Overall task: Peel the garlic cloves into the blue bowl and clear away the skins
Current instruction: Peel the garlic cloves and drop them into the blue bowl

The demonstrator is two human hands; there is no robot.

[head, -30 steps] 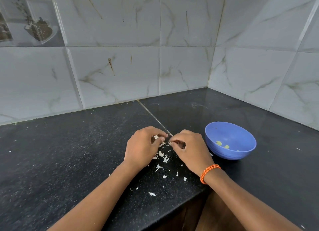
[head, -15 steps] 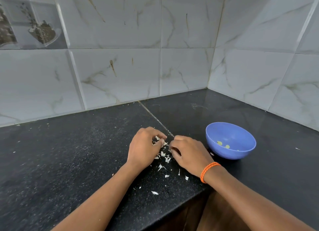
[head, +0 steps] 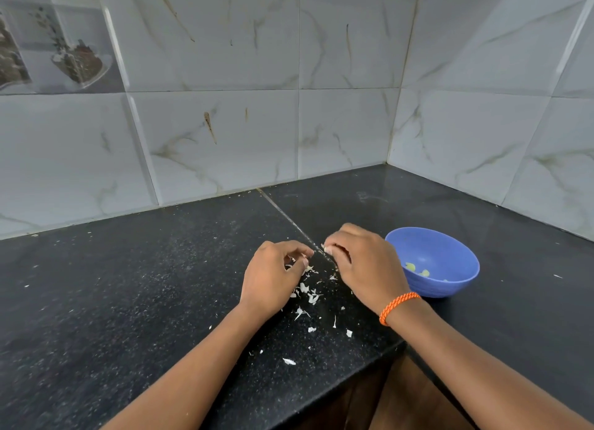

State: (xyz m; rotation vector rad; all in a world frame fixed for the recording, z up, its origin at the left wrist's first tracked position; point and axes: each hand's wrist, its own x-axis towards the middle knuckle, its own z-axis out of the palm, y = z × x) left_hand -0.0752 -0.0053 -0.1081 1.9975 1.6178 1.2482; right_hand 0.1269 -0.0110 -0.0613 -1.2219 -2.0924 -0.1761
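On the black counter my right hand (head: 364,265) pinches a pale garlic clove (head: 328,249) at its fingertips, just left of the blue bowl (head: 450,253). A few peeled yellowish cloves (head: 416,268) lie inside the bowl. My left hand (head: 271,277) sits a short gap to the left, fingers curled, with a small scrap of white skin at its fingertips. Loose white garlic skins (head: 308,296) are scattered on the counter between and below both hands.
The black speckled countertop (head: 128,301) meets tiled walls (head: 225,134) at the back and right, forming a corner. The counter's front edge (head: 337,388) runs below my wrists, with a wooden cabinet under it. Stray skin flecks (head: 288,361) lie near that edge.
My hands have moved apart: the right one lifted up and right with the clove, the left stayed low over the skins. More skin bits show between them.
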